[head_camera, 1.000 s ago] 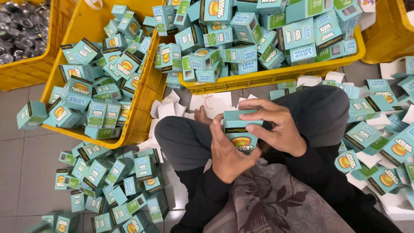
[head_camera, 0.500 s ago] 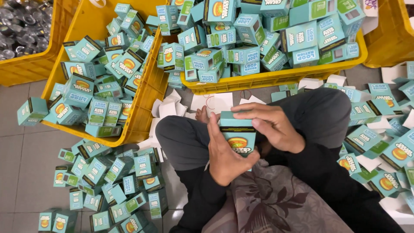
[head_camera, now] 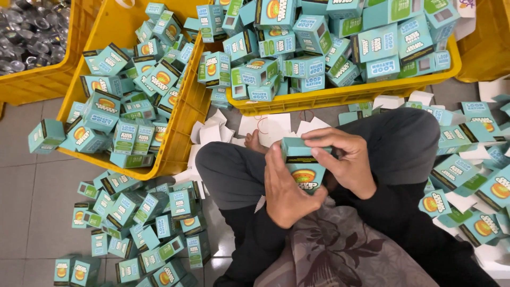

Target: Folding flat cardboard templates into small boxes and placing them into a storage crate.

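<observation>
At the centre of the frame, above the crossed legs, the left hand (head_camera: 284, 188) cups the small teal carton (head_camera: 303, 167) while the right hand (head_camera: 348, 162) fingers, earlier flat across its lid, now pinch the top edge, pressing the flap closed.

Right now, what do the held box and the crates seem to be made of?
Box: probably thin printed cardboard, matte teal, with sharp folded edges. Crates: likely moulded plastic, yellow, slightly glossy, with ribbed walls and a thick rim.
</observation>
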